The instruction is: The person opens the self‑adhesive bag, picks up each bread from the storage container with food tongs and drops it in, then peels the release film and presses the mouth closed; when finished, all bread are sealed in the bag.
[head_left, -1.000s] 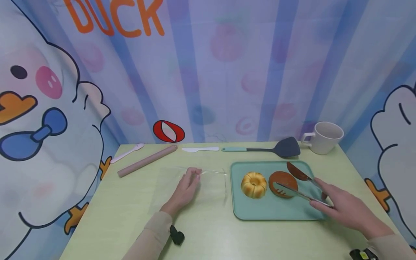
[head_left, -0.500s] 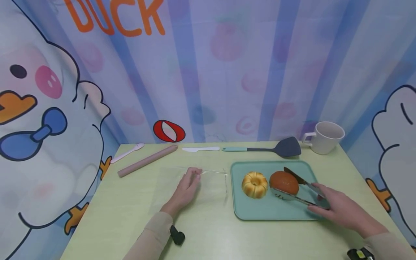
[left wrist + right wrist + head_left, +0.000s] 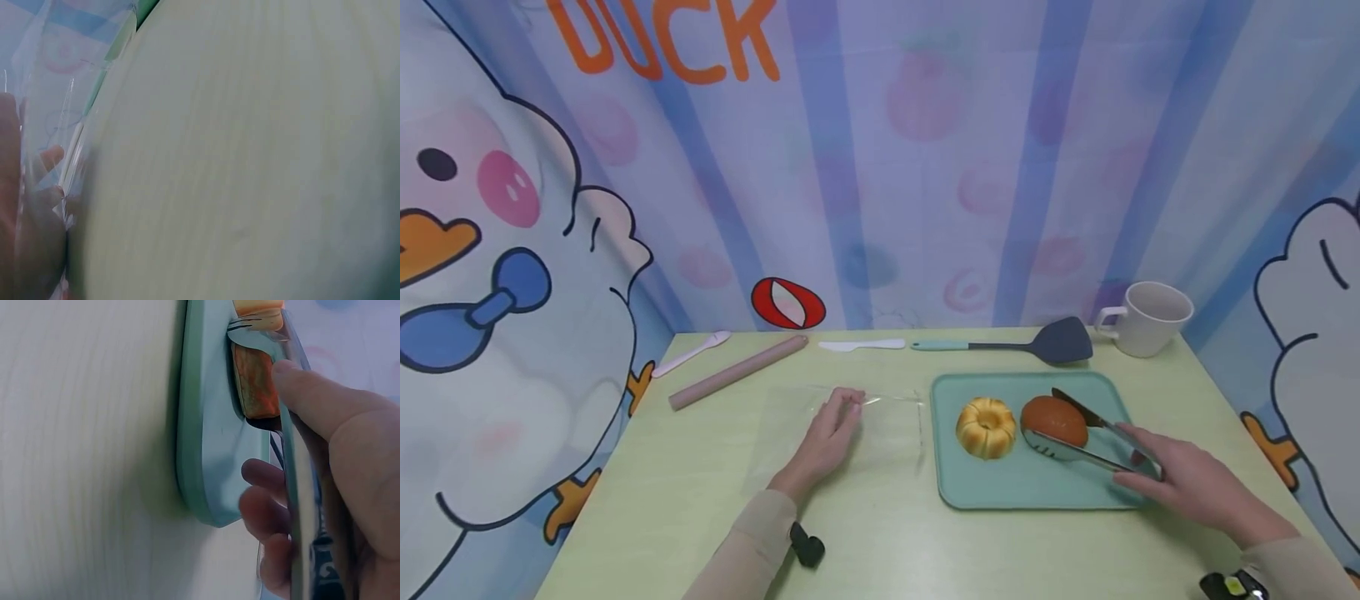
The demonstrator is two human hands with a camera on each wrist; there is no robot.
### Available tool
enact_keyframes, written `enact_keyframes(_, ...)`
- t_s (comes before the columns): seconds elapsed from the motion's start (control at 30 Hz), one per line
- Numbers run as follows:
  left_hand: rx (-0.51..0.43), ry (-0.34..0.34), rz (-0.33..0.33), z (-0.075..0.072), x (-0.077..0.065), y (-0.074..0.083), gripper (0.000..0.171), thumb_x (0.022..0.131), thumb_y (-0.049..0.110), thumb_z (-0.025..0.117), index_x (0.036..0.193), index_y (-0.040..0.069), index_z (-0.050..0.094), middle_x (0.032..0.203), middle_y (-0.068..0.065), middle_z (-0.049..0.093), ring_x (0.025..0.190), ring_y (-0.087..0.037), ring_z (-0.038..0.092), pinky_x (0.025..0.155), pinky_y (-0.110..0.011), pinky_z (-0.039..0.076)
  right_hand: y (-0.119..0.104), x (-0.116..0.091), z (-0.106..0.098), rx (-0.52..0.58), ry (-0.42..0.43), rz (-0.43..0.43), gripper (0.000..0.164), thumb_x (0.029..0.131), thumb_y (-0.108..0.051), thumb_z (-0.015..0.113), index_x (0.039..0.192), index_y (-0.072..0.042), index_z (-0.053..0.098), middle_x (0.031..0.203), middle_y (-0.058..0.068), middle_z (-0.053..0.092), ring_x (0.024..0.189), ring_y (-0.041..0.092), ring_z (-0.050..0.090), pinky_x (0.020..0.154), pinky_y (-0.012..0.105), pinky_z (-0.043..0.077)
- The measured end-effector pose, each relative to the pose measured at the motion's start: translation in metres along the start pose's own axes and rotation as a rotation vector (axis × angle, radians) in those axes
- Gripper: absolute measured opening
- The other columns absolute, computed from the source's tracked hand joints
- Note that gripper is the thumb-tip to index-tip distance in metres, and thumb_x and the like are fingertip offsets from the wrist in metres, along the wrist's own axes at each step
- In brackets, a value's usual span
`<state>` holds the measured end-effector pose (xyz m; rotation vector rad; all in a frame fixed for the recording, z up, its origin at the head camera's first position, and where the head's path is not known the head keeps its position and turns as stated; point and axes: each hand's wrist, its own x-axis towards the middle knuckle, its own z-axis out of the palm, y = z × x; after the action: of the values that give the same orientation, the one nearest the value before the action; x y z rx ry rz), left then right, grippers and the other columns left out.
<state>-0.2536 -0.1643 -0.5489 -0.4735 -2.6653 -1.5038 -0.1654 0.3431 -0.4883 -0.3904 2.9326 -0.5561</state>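
My right hand (image 3: 1187, 483) grips metal tongs (image 3: 1093, 457) over the right part of a green tray (image 3: 1000, 492). The tongs' ends lie on either side of a round brown bun (image 3: 1054, 419), which looks tipped up on its edge in the right wrist view. To its left on the tray sits a golden ring-shaped cake (image 3: 986, 427). On the table left of the tray, my left hand (image 3: 823, 437) pinches the edge of a clear plastic bag (image 3: 891, 429). Part of this hand shows through the plastic in the left wrist view.
Along the table's back lie a pink spoon (image 3: 692, 354), a pinkish rolling pin (image 3: 737, 373), a pale knife (image 3: 861, 344) and a dark spatula (image 3: 1060, 340) with a green handle. A white mug (image 3: 1152, 319) stands at the back right. A printed curtain hangs behind.
The tongs have drawn in around the brown bun. Its appearance has gone from a flat disc to a domed side. My left hand and the bag have stayed in place.
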Motion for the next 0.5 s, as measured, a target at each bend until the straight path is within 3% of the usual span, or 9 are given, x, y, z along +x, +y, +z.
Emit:
enact_keyframes(0.3,-0.019,-0.001,0.033,0.0019,0.0010,0.0002,0.023,0.109,0.033,0.040,0.119,0.017,0.053,0.143,-0.005,0.057,0.139,-0.031,0.045,0.122,-0.058,0.018,0.0007,-0.0016,0.0037,-0.047,0.016,-0.011,0.080,0.091,-0.060,0.064,0.146,-0.003,0.049,0.086,-0.009,0.063,0.079,0.007,0.060,0.068,0.039,0.053)
enact_keyframes(0.5,-0.025,-0.003,0.034,0.0025,0.0007,-0.0002,0.024,0.109,0.033,0.040,0.119,0.016,0.053,0.142,-0.006,0.058,0.142,-0.031,0.043,0.124,-0.059,0.009,0.0026,-0.0048,0.0028,-0.033,0.048,-0.019,0.076,0.093,-0.055,0.064,0.147,-0.004,0.048,0.081,-0.010,0.056,0.068,0.001,0.049,0.059,0.027,0.043)
